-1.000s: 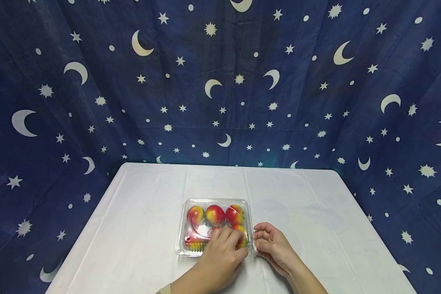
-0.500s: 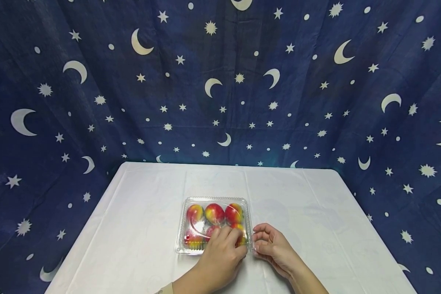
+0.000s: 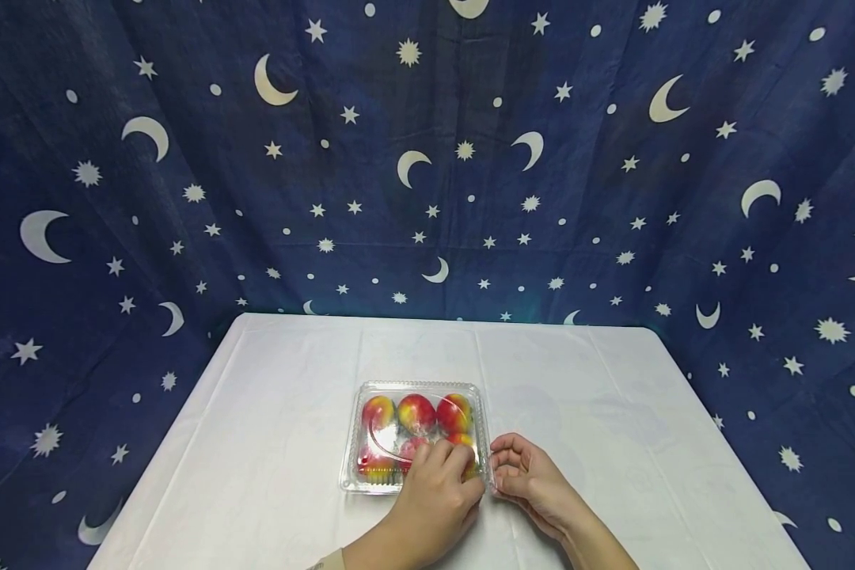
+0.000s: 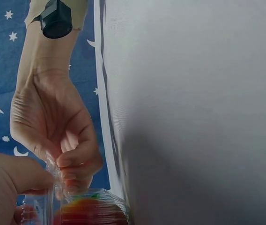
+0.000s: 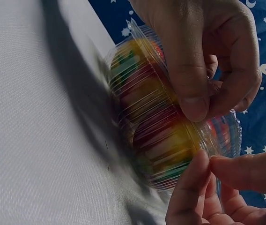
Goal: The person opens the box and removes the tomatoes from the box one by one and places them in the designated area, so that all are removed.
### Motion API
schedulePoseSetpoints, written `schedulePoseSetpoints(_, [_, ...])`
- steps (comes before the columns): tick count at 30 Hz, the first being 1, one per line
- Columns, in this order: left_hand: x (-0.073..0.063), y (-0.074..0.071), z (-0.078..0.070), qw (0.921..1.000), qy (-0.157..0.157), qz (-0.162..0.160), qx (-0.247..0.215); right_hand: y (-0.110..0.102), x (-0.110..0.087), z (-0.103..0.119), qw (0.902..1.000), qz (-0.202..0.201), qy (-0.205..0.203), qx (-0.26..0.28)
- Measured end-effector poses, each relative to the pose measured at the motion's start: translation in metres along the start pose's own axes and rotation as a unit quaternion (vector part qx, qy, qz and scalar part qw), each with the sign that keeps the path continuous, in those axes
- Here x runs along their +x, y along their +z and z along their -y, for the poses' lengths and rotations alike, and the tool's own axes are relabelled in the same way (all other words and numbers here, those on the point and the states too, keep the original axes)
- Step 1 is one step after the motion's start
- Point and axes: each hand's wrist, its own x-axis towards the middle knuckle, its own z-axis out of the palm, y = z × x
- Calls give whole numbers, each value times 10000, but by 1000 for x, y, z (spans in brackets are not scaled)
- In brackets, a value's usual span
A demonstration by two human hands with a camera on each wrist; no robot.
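A clear plastic clamshell box sits on the white table with its lid down. Through the lid show several red and yellow fruits, mango-like in look. My left hand lies over the box's front right part, fingers curled, and hides some fruit. In the right wrist view, the left thumb presses the rim with the fingers across from it. My right hand pinches the front right corner of the rim between thumb and fingers. The left wrist view shows both hands meeting at the rim.
White cloth covers the table around the box. A dark blue curtain with moons and stars hangs behind the table and along both sides. A small black camera is worn on the right wrist.
My left hand has shifted very slightly to the right along the front of the box. The right hand and the box hold nearly the same place.
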Motion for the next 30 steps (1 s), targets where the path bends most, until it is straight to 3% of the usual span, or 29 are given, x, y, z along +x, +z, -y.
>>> schedulePoseSetpoints(20, [3, 3, -3, 9998, -128, -128, -84, -1, 0, -1, 10000, 69, -42, 28])
schedulePoseSetpoints(30, [3, 6, 1, 9989, 258, -387, -26, -1, 1, -2, 9999, 103, -70, 39])
